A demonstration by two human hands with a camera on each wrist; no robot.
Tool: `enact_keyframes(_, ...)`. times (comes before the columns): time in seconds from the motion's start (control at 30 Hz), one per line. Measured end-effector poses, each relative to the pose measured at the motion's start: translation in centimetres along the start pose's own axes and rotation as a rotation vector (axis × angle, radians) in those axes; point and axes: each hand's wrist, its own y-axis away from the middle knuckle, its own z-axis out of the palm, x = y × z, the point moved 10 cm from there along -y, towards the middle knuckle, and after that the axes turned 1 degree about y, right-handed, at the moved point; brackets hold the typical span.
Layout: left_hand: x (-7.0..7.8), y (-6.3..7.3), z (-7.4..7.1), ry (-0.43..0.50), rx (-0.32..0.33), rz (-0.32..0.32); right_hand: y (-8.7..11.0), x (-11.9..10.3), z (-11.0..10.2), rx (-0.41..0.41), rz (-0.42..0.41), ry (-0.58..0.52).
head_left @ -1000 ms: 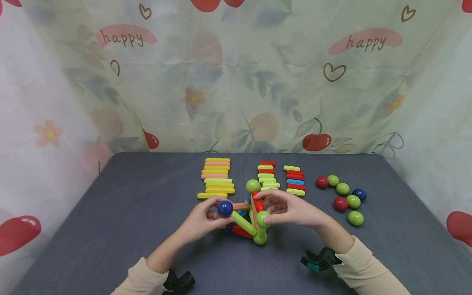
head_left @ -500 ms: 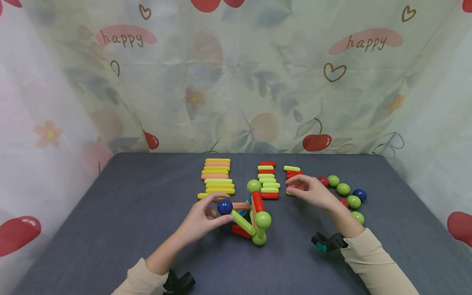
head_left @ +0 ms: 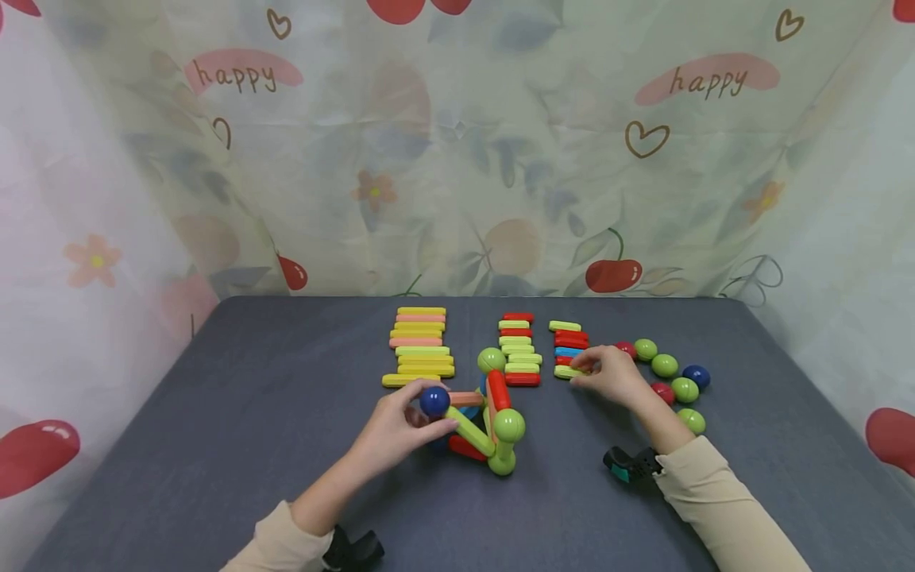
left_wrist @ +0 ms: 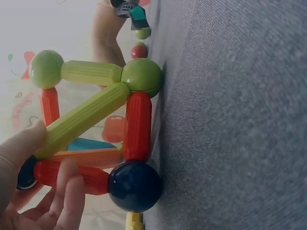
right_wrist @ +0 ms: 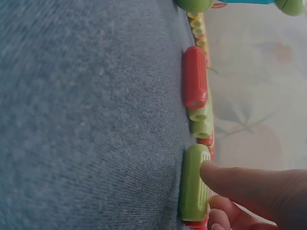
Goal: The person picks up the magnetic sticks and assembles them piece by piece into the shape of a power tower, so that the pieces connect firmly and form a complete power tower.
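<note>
My left hand [head_left: 396,429] holds a frame built of building sticks and balls by its upper left corner, near a dark blue ball [head_left: 434,401]. In the left wrist view my thumb lies on a long green stick [left_wrist: 86,115] and my fingers curl at a red stick [left_wrist: 93,179]. The frame stands on the table, with green balls [head_left: 510,426] at its right corners. My right hand [head_left: 608,375] pinches a short green stick [right_wrist: 194,184] at the near end of the right-hand column, thumb on its side, other fingertips partly hidden behind it.
A column of long yellow, pink and green sticks [head_left: 426,360] lies behind the frame. Short red and green sticks [head_left: 523,380] form a middle column. Red, green and blue loose balls [head_left: 665,365] sit to the right, near my right forearm. A patterned curtain [head_left: 457,159] hangs behind the table.
My right hand has left the frame and moved right to the right-hand column of short sticks, its fingers now at the nearest green one. My left hand stays on the frame.
</note>
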Motion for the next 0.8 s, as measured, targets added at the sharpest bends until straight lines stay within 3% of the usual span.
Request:
enact_keyframes(0.13, -0.4, -0.1, 0.4, 0.083, -0.033, -0.049, -0.1, 0.0, 0.1, 0.002, 0.013, 0.015)
enact_keyframes(0.27, -0.7, -0.2, 0.4, 0.120, -0.012, -0.086, -0.2, 0.4, 0.2, -0.002, 0.052, 0.038)
enact_keyframes(0.47, -0.5, -0.4, 0.1, 0.106, 0.007, -0.051, -0.1, 0.5, 0.1, -0.001, 0.073, 0.070)
enact_keyframes(0.63, -0.4, -0.7, 0.3, 0.134, -0.049, -0.022, 0.2, -0.1, -0.3, 0.008, 0.034, 0.066)
enact_keyframes(0.8, -0.5, -1.3, 0.8, 0.175, -0.146, -0.015, 0.6, -2.2, -1.6, 0.049, -0.041, -0.052)
